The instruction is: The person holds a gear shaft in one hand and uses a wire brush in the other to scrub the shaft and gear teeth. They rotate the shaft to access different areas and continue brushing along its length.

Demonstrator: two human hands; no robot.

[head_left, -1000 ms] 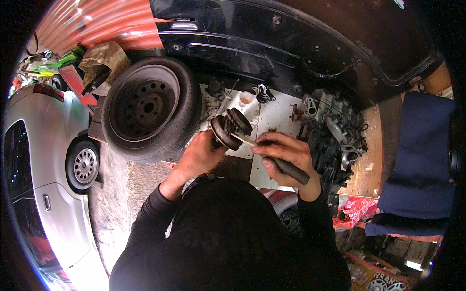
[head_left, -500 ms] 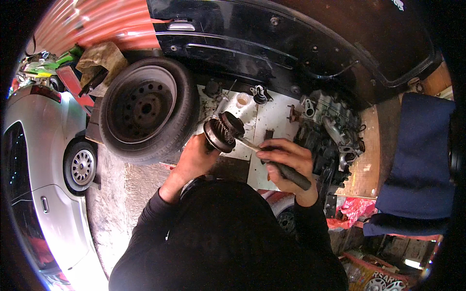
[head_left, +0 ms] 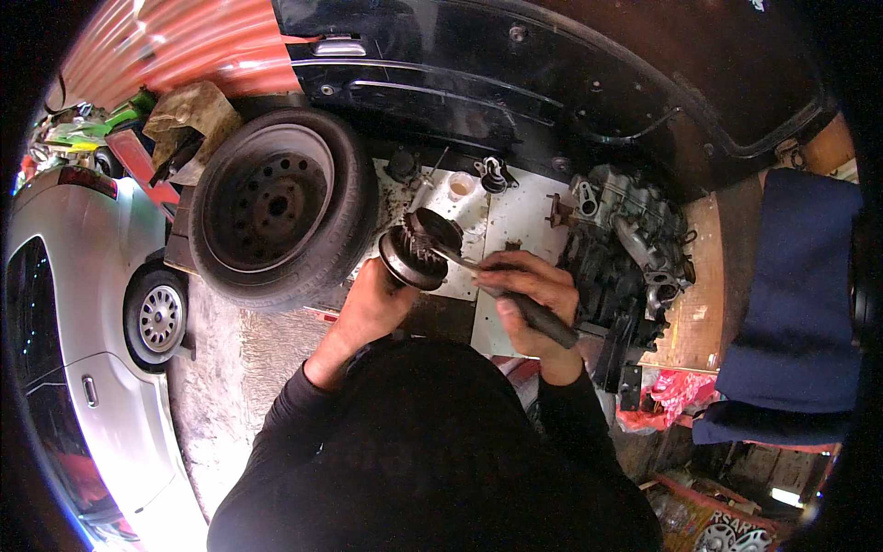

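My left hand (head_left: 375, 300) is closed round a dark, greasy double-flanged metal part (head_left: 411, 261) with gear-like teeth between its two round discs. It is held up above the bench, tilted. In my right hand (head_left: 532, 299) is a tool with a thick dark handle (head_left: 541, 319) and a narrow, pale shaft (head_left: 460, 261). The shaft's far end reaches in at the teeth between the discs; its tip is hidden, so the tool's exact kind does not show.
A tyre on a steel rim (head_left: 276, 207) lies left of the bench (head_left: 524, 221). A clear cup (head_left: 459, 186) and small metal parts stand at the back. An engine (head_left: 625, 239) is at the right, near dark blue cloth (head_left: 791, 294). A silver car (head_left: 101, 313) stands far left.
My right hand and the tool have shifted slightly left, with the shaft deeper between the discs. The metal part has turned a little in my left hand.
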